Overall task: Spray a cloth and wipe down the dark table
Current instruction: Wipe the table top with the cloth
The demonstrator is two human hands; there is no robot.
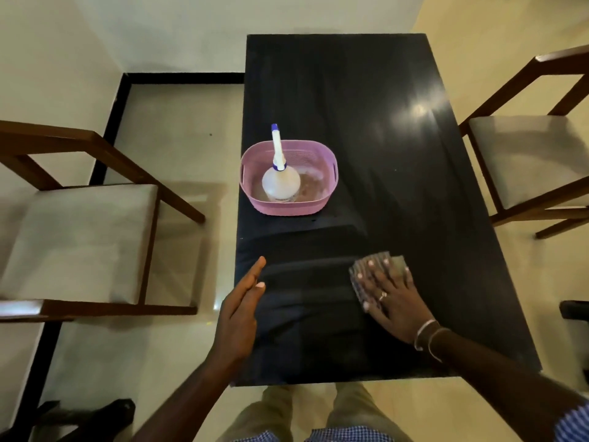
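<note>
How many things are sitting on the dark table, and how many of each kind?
Spray bottle: 1, standing in the basket
Pink basket: 1
Cloth: 1, under the right hand
Total: 3 things on the table

The dark table [398, 154] has a smooth, glossy top that mirrors light. The pink basket [255, 199] looks like matt ribbed plastic, the spray bottle [281, 183] translucent plastic. The checked cloth [361, 272] is woven fabric, and the chairs [95, 148] are polished brown wood with matt padded seats.
</note>
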